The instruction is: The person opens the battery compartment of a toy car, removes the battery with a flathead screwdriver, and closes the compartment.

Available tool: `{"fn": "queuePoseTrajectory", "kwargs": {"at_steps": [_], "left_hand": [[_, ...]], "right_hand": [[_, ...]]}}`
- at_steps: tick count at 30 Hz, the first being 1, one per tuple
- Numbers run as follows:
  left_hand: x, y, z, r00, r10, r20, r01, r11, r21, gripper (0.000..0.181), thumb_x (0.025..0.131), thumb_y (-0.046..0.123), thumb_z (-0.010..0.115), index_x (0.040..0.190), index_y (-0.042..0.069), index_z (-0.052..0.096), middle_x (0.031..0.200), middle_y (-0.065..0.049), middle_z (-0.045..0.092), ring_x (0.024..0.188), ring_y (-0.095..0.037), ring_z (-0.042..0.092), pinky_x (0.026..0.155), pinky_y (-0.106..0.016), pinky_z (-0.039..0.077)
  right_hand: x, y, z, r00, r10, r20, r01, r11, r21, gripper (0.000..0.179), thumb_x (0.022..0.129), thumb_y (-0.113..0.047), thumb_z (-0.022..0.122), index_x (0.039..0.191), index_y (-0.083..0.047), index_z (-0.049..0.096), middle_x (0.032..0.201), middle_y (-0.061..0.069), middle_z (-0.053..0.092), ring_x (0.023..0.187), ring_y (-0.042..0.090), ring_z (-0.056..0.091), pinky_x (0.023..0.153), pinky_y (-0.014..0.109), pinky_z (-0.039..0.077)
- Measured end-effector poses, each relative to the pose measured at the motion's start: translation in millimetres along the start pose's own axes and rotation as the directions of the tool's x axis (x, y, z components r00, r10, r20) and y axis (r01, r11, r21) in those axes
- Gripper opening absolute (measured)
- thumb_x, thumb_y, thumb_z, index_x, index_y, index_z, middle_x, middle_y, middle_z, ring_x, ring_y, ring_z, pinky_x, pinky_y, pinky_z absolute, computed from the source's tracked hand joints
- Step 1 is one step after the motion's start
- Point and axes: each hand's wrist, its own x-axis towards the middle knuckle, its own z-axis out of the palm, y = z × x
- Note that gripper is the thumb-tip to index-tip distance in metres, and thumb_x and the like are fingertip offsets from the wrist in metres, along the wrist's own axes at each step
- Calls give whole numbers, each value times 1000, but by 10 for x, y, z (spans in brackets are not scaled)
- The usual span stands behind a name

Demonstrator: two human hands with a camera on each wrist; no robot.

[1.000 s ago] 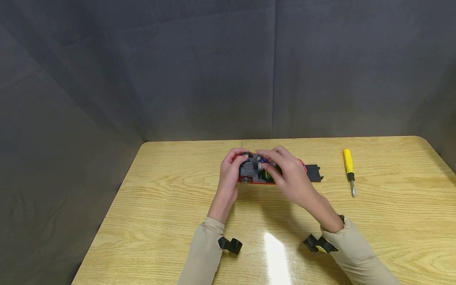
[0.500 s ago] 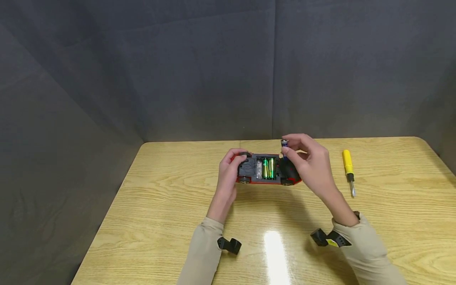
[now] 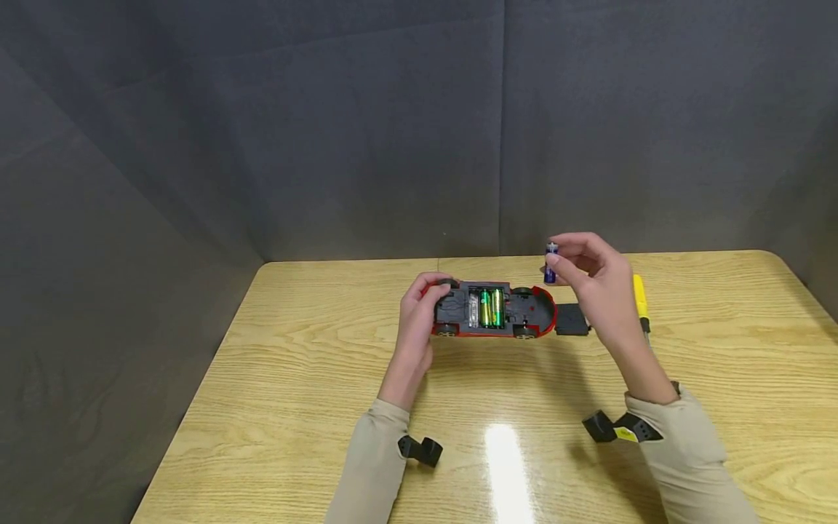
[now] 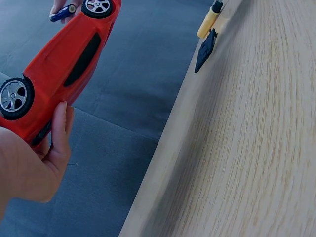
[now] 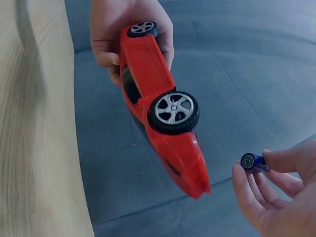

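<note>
Belly up above the table, a red toy car (image 3: 452, 311) is gripped at its left end by my left hand (image 3: 415, 313). Its underside shows an uncovered battery compartment, where two green-and-gold batteries (image 3: 491, 308) lie side by side next to a vacant slot on the left. My right hand (image 3: 599, 287) pinches a blue battery (image 3: 551, 263) between thumb and fingers, off the car's right end. In the right wrist view one flat end of the blue battery (image 5: 248, 161) faces the camera, and the left hand (image 5: 111, 29) wraps the car's far end.
A black battery cover (image 3: 572, 320) lies on the wooden table (image 3: 294, 378) right of the car. Beyond it is a yellow-handled screwdriver (image 3: 640, 298), partly hidden by the right hand. A dark cloth (image 3: 366, 145) hangs behind the table.
My right hand has drawn the blue battery out from over the compartment, away to the right and up, uncovering the green-and-gold batteries. The left hand and car have barely moved.
</note>
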Motion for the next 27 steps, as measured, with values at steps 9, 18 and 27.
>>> {"fn": "queuePoseTrajectory", "kwargs": {"at_steps": [9, 18, 27], "left_hand": [[-5, 1, 0, 1000, 16, 0, -16, 1000, -6, 19, 95, 14, 61, 111, 9, 70, 112, -6, 64, 95, -20, 57, 74, -30, 51], [9, -4, -1, 1000, 17, -2, -17, 1000, -13, 18, 95, 14, 62, 111, 9, 71, 115, -7, 64, 100, -21, 57, 78, -31, 50], [7, -10, -6, 1000, 16, 3, -16, 1000, -12, 20, 95, 14, 62, 112, 8, 70, 114, -7, 64, 97, -21, 57, 76, -31, 51]], "right_hand": [[74, 118, -39, 993, 114, -23, -108, 976, 188, 19, 98, -1, 68, 117, 2, 68, 100, -3, 68, 84, 9, 70, 72, 23, 59], [131, 273, -58, 981, 194, -12, -183, 940, 289, 17, 97, -3, 70, 113, 3, 67, 93, 1, 66, 78, 11, 72, 70, 24, 59], [155, 434, -82, 957, 288, 11, -277, 909, 310, 15, 97, -6, 71, 110, 0, 68, 92, 0, 66, 75, 9, 70, 71, 23, 59]]}}
